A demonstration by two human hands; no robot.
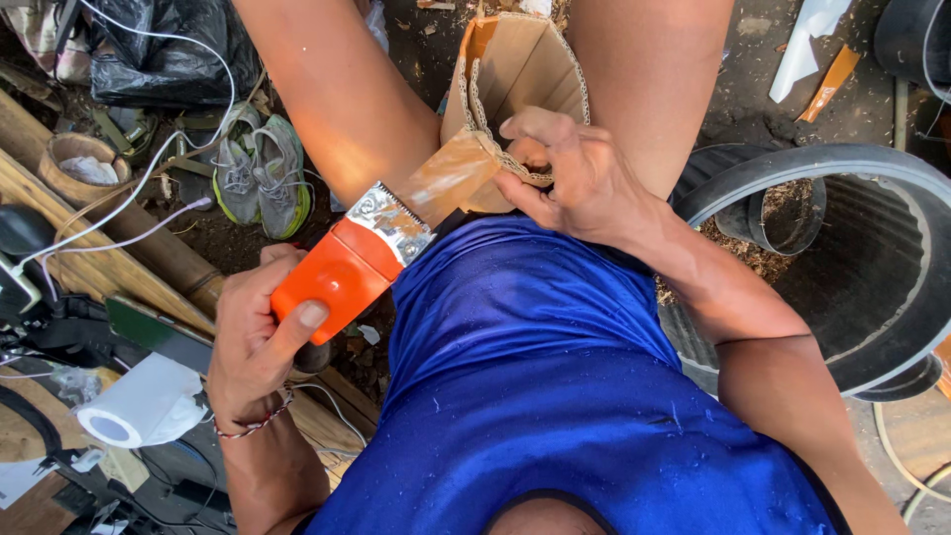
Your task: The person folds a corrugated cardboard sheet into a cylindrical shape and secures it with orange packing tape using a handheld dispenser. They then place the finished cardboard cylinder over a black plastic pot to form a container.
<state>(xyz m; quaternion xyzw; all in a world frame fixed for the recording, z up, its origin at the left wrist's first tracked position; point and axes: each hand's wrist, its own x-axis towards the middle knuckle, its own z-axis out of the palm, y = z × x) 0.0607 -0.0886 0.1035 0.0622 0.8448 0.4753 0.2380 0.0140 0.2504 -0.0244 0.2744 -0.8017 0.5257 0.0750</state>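
Note:
My left hand grips an orange tape dispenser with a toothed metal cutting edge. A strip of brown packing tape runs from the dispenser up to a piece of corrugated cardboard held between my knees. My right hand holds the torn lower edge of the cardboard, with the thumb next to the tape's end. My blue shirt fills the lower middle of the view.
A large black tub with a smaller black pot of soil stands at right. A pair of grey shoes, white cables, wooden planks, a small basket and a toilet paper roll lie at left.

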